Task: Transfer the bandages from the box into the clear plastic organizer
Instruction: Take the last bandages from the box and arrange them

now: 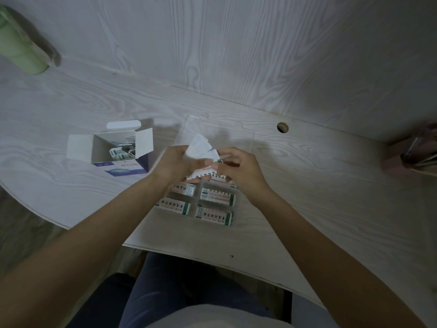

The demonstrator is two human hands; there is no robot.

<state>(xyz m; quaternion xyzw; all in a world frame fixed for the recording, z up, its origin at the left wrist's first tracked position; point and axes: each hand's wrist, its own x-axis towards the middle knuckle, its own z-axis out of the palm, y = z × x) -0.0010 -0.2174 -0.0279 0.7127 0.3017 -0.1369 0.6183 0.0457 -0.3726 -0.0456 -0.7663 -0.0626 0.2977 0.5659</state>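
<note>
An open white and blue bandage box [118, 150] stands on the table at the left, with a few wrapped bandages [119, 154] lying inside. The clear plastic organizer [237, 204] sits in front of me with its lid [227, 133] folded back. Several of its compartments hold bandage strips [216, 196] with green ends. Above the organizer's far compartments, my left hand [176, 163] and my right hand [238, 168] together hold a bunch of white bandage strips [201, 153]. The fingers of both hands curl round the bunch.
A green cylindrical container [20, 47] lies at the far left. A round cable hole [282, 127] is in the tabletop at the back right. A pink holder with sticks [413, 152] stands at the right edge. The table's curved front edge [212, 258] runs close to my lap.
</note>
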